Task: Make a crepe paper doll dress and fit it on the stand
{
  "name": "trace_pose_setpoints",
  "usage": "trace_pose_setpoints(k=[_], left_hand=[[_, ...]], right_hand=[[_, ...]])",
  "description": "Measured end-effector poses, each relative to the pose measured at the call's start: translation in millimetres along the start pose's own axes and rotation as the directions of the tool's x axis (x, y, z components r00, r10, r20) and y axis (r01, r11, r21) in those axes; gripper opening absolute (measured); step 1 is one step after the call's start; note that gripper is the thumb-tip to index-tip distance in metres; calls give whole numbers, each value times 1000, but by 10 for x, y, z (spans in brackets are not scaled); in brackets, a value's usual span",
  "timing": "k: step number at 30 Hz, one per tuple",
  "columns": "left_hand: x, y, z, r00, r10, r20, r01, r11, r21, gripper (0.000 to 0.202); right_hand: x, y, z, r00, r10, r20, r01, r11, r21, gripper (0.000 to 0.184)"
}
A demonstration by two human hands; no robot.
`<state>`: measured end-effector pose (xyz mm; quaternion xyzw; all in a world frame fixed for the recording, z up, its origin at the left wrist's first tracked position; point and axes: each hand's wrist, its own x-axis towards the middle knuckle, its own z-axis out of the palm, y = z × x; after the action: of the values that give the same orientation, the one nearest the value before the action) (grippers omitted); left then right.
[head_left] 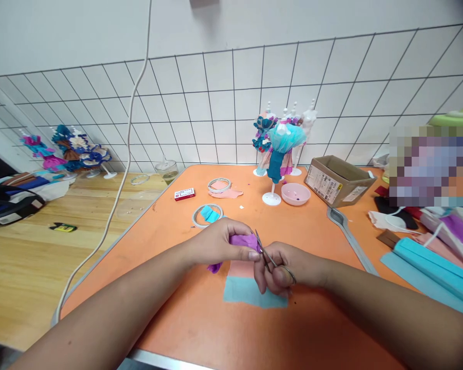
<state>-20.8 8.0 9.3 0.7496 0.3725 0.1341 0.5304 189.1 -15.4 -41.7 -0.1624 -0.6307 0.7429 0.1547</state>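
Note:
My left hand pinches a folded strip of purple crepe paper between thumb and fingers. Below that hand hangs a darker purple end of the paper. My right hand grips small metal scissors, whose blades meet the right edge of the purple paper. Under both hands a light blue paper strip lies flat on the orange table, with a pink paper piece along its upper side. My right hand partly covers these strips.
Tape rolls, a small red box and a pink bowl lie beyond my hands. Behind stand small dress forms in paper dresses and a cardboard box. Blue paper is at right; a white cable hangs left.

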Motion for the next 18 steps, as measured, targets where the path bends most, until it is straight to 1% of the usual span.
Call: trace_pose_setpoints(k=[3, 5, 7, 10, 13, 15, 18], left_hand=[[18, 2, -3, 986, 162, 46, -158, 985, -74, 43], [30, -11, 4, 977, 203, 68, -191, 969, -156, 47], [35, -32, 14, 985, 166, 51, -154, 970, -187, 44], [30, -47, 23, 998, 58, 11, -56, 991, -122, 36], [15, -21, 24, 1000, -21, 14, 22, 996, -86, 38], [5, 4, 20, 999, -35, 21, 37, 997, -69, 38], [-2, 15, 7, 999, 9, 35, -8, 999, -39, 33]], right_hand=[[4, -10, -8, 999, -37, 5, 37, 999, 15, 59], [10, -11, -1, 999, -33, 4, 33, 999, 24, 59], [15, -9, 6, 1000, -26, 8, 26, 999, 28, 60], [14, -9, 6, 999, -26, 28, 25, 999, 24, 60], [4, -13, 0, 999, -25, 44, 24, 999, 22, 60], [-3, -19, 2, 999, -13, 39, 12, 1000, 24, 59], [-4, -31, 17, 999, 51, 14, -51, 999, 20, 56]])
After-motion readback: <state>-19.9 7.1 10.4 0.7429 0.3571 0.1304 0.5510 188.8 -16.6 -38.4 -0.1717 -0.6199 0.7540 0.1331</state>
